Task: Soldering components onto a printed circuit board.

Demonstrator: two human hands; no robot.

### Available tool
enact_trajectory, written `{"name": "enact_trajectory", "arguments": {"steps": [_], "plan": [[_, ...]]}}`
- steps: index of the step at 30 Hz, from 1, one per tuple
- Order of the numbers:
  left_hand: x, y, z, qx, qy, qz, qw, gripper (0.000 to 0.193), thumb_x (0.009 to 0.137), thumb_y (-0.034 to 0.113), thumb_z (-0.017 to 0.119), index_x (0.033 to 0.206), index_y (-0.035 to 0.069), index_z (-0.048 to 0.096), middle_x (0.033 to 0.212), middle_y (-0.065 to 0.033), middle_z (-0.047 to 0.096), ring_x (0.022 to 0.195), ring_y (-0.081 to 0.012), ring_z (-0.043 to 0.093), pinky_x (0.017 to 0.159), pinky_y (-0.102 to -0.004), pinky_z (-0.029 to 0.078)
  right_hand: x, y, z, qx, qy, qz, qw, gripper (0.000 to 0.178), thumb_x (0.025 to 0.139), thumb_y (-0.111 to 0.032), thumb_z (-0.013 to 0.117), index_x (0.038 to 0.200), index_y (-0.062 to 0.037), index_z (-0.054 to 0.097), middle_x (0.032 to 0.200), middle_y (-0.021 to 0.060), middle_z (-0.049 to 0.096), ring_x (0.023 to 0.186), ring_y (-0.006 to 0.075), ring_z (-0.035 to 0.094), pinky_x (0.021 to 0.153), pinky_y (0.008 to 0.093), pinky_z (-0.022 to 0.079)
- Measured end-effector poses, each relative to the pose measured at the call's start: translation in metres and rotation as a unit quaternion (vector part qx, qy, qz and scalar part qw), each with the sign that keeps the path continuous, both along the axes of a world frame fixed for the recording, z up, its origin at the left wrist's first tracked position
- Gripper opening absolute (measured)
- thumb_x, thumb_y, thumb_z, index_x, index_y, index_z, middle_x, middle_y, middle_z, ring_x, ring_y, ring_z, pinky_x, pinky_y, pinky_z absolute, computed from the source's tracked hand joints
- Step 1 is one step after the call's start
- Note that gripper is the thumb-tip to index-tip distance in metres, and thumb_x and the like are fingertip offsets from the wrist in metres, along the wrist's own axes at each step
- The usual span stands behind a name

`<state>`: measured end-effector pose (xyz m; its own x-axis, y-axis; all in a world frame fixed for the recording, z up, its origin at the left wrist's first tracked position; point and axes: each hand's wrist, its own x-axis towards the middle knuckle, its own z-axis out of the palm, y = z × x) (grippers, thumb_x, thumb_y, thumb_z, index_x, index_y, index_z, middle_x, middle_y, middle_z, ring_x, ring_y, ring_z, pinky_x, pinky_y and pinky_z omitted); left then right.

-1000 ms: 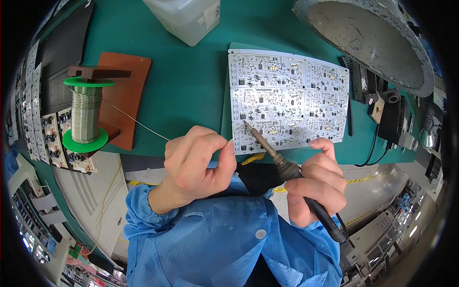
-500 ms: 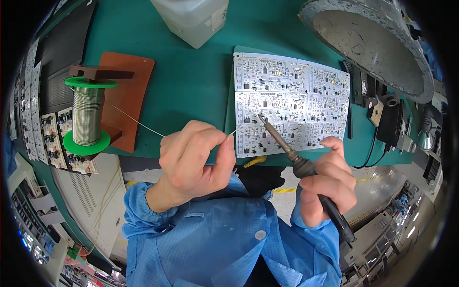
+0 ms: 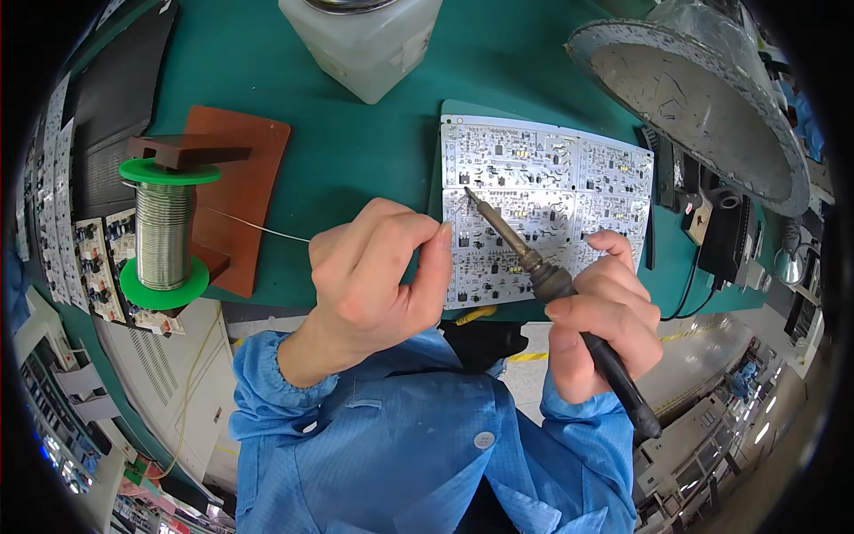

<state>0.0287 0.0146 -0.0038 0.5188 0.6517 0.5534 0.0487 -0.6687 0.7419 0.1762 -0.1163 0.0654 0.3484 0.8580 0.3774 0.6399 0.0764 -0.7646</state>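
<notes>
My left hand [image 3: 374, 267] pinches a thin solder wire [image 3: 267, 230] between thumb and forefinger at the left edge of a white circuit board panel [image 3: 614, 182]. The wire runs back from the hand to a spool [image 3: 164, 236] with green flanges on a brown stand. In my right hand [image 3: 609, 325] is a soldering iron [image 3: 556, 283], gripped by its black handle. Its tip points up and left and appears to meet the panel near the left end of the middle row. Small dark components cover the panel.
A translucent square bottle [image 3: 365, 49] stands at the back. At the right rear, a grey metal hood [image 3: 694, 98] overhangs the green mat [image 3: 356, 160]. Black devices with cables [image 3: 725, 236] lie to the right. More circuit boards [image 3: 111, 258] are at the far left.
The iron's tip has moved left and farther up the panel. My left hand has shifted slightly right along with the wire. The whole view has shifted a little.
</notes>
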Motion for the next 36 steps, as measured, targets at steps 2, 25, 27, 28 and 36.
{"name": "enact_trajectory", "arguments": {"steps": [2, 25, 27, 28, 36], "plan": [[0.001, 0.000, 0.000, -0.001, 0.001, 0.003, 1.000, 0.020, 0.066, -0.009, 0.071, 0.078, 0.000, 0.059, 0.064, -0.0075, 0.056, 0.046, -0.0168, 0.052, 0.040, -0.0261, 0.035, 0.001, 0.001, 0.000, -0.006, -0.003, 0.003, 1.000, 0.023, 0.083, -0.025, 0.068, 0.075, -0.0048, 0.062, 0.057, 0.0028, 0.053, 0.054, 0.0166, 0.046, 0.085, 0.0500, 0.043], [-0.007, -0.001, 0.001, -0.015, 0.004, 0.003, 1.000, 0.018, 0.066, -0.009, 0.071, 0.077, -0.001, 0.059, 0.064, -0.0085, 0.058, 0.048, -0.0181, 0.054, 0.041, -0.0265, 0.037, 0.000, 0.004, -0.009, 0.069, 0.022, 0.002, 0.997, 0.010, 0.063, -0.010, 0.065, 0.070, -0.0026, 0.066, 0.050, 0.0026, 0.053, 0.043, 0.0149, 0.044, 0.076, 0.0412, 0.047], [-0.007, -0.001, 0.001, -0.017, 0.004, 0.003, 1.000, 0.018, 0.066, -0.009, 0.071, 0.077, -0.001, 0.060, 0.064, -0.0085, 0.058, 0.048, -0.0182, 0.054, 0.041, -0.0264, 0.037, 0.000, 0.005, -0.008, 0.067, 0.019, 0.005, 0.998, 0.010, 0.063, -0.010, 0.065, 0.070, -0.0024, 0.066, 0.050, 0.0026, 0.054, 0.043, 0.0149, 0.044, 0.076, 0.0414, 0.047], [-0.007, -0.001, 0.001, -0.019, 0.007, 0.004, 1.000, 0.018, 0.066, -0.009, 0.072, 0.077, -0.001, 0.060, 0.064, -0.0085, 0.058, 0.048, -0.0182, 0.054, 0.041, -0.0264, 0.037, 0.000, 0.005, -0.008, 0.067, 0.020, 0.004, 0.998, 0.010, 0.063, -0.011, 0.065, 0.070, -0.0024, 0.066, 0.050, 0.0027, 0.054, 0.043, 0.0149, 0.044, 0.076, 0.0415, 0.047], [-0.011, -0.001, 0.006, -0.036, 0.009, -0.004, 0.999, 0.016, 0.069, -0.009, 0.071, 0.078, -0.001, 0.060, 0.064, -0.0080, 0.059, 0.047, -0.0128, 0.049, 0.041, -0.0234, 0.033, 0.004, -0.001, -0.005, 0.080, 0.021, -0.016, 0.996, 0.012, 0.066, -0.013, 0.066, 0.070, -0.0023, 0.066, 0.050, 0.0032, 0.052, 0.045, 0.0153, 0.044, 0.077, 0.0437, 0.047]]}}
